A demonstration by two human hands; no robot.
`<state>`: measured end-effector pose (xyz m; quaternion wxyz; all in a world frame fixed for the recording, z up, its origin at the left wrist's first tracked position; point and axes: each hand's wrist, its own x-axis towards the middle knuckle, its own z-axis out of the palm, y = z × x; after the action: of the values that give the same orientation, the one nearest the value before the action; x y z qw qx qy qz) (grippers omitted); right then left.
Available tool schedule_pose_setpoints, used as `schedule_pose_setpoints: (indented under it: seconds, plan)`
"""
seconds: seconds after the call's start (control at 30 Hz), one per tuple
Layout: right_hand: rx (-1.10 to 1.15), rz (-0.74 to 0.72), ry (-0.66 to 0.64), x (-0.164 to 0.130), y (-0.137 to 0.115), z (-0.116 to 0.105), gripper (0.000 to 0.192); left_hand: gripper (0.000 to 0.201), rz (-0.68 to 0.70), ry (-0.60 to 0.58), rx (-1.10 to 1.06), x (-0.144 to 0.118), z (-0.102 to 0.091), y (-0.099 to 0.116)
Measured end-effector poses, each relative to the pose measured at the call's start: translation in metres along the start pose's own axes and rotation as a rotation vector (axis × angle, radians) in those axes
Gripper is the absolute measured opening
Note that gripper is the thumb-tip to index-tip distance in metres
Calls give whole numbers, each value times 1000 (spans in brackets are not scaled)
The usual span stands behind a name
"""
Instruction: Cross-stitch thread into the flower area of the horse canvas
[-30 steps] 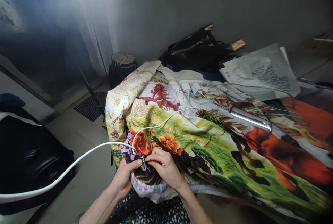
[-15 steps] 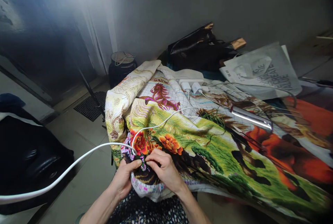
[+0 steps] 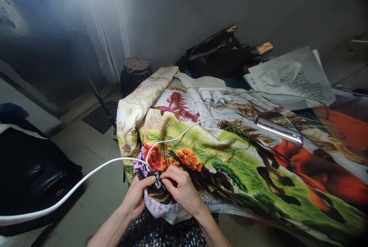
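A large cross-stitch cloth [image 3: 230,155] with horses, orange flowers and green fields lies draped over a table. My left hand [image 3: 137,197] grips the cloth's near edge, thumb on top. My right hand [image 3: 181,188] pinches the cloth right beside it, fingertips almost touching the left thumb; whether it holds a needle I cannot tell. A white cable [image 3: 86,176] runs from the lower left across the cloth, passing just above my left hand.
White chargers [image 3: 212,96] and a bundle of green thread [image 3: 237,128] lie on the cloth. A slim lit lamp bar [image 3: 278,132] rests to the right. A dark bag [image 3: 224,53] and a printed tote bag [image 3: 293,78] sit behind. A black bag [image 3: 31,170] stands on the floor at left.
Both hands stay at the cloth's near edge; the right fingers have closed in slightly toward the left thumb. Nothing else has moved.
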<state>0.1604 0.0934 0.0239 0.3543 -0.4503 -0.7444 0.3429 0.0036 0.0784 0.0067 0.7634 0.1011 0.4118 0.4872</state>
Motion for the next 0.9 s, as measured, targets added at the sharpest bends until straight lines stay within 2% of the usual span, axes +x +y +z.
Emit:
schedule_pose_setpoints:
  seconds: [0.47, 0.7, 0.8, 0.9]
  plan:
    - [-32, -5, 5, -1, 3, -1, 18, 54, -1, 6, 15, -1, 1, 1]
    - [-118, 20, -4, -2, -1, 5, 20, 36, 11, 26, 42, -3, 2, 0]
    - [-218, -11, -15, -2, -9, 10, 23, 30, 33, 36, 57, -5, 3, 0]
    - [-396, -54, -12, 0, -17, 20, 19, 33, 81, 14, 90, -7, 6, 1]
